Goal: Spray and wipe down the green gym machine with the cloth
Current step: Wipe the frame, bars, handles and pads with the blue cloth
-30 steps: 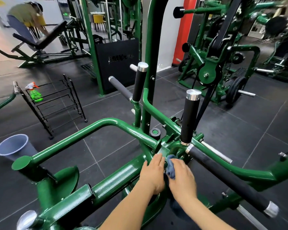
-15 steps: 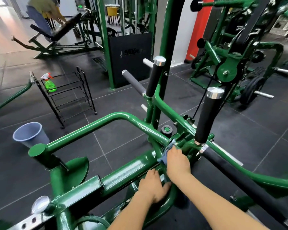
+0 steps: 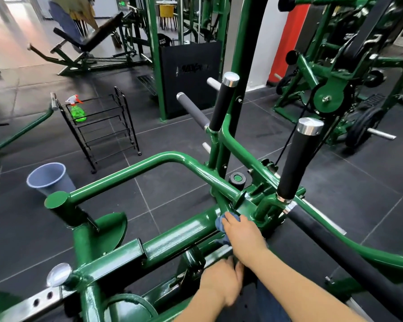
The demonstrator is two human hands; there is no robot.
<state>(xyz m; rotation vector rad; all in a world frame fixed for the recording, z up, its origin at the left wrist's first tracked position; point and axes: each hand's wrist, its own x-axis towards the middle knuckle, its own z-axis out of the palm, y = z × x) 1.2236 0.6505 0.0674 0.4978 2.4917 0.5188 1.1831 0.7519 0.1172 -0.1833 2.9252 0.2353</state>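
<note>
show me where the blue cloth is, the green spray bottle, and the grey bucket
blue cloth [image 3: 219, 223]: head view, on the bunched edge showing left of the right hand.
green spray bottle [image 3: 77, 112]: head view, on its green body, on the black rack's top shelf.
grey bucket [image 3: 56, 185]: head view, on its outer wall below the rim.

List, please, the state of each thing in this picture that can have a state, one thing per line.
Right hand: presses the blue cloth on the frame.
Blue cloth: bunched under the right hand.
Left hand: rests on a lower part of the machine; grip unclear.
Green steel gym machine: glossy.
Green plastic spray bottle: upright on the rack.
Black wire rack: standing.
Grey plastic bucket: upright, on the floor.
</note>
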